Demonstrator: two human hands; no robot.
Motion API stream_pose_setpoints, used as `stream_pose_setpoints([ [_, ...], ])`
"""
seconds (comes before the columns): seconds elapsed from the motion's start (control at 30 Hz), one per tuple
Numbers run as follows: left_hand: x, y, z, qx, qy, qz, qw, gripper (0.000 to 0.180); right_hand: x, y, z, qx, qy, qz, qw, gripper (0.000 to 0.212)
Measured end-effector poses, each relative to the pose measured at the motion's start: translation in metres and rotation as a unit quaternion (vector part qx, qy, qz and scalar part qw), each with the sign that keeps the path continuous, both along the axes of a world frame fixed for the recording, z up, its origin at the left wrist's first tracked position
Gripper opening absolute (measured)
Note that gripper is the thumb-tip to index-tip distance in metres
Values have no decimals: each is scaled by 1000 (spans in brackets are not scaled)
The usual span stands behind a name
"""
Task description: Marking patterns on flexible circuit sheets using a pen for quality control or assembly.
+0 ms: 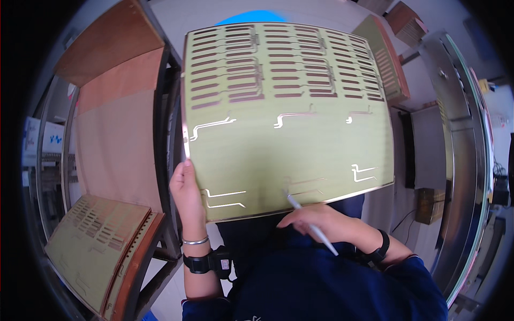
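Note:
A large yellow-green circuit board panel (300, 144) with shiny copper tracks lies tilted across my lap, its rows of copper strips at the far end. My left hand (186, 184) is closed on the panel's left edge, thumb on top, with the other fingers hidden beneath. In my right hand (324, 220), by the near edge, a slim white pen-like tool (323, 239) is gripped. Its tip points onto the panel beside a copper track at the lower middle; whether it touches the surface I cannot tell.
At the left, similar panels (96, 241) lean on a wooden rack (123, 134) with a dark frame. Another panel (394, 69) stands at the back right. A metal frame (465, 139) rises along the right, and something blue and rounded (249, 17) shows beyond the far edge.

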State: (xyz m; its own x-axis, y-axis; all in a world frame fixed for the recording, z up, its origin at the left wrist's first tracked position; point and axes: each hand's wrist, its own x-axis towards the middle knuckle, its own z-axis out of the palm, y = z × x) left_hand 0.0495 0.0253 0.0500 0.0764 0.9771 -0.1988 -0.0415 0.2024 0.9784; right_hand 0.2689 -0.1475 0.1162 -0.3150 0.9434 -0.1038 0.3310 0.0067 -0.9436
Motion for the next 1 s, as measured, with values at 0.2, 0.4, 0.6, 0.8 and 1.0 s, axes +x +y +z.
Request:
stream_pose_setpoints([
  [0.2, 2, 0, 3, 11, 22, 4, 1000, 30, 6, -19, 0, 99, -22, 30, 994, 32],
  [0.4, 8, -2, 9, 14, 39, 24, 999, 28, 32, -31, 6, 162, -41, -50, 985, 21],
  [0.6, 6, -6, 7, 23, 63, -15, 998, 30, 83, -62, 0, 154, -73, -366, 915, 21],
  [0.8, 15, -8, 14, 9, 73, 61, 995, 29, 147, -121, -21, 190, -166, -537, 805, 21],
  [1.0, 4, -4, -6, 54, 104, 35, 993, 27, 168, -138, -39, 169, -106, -482, 853, 16],
])
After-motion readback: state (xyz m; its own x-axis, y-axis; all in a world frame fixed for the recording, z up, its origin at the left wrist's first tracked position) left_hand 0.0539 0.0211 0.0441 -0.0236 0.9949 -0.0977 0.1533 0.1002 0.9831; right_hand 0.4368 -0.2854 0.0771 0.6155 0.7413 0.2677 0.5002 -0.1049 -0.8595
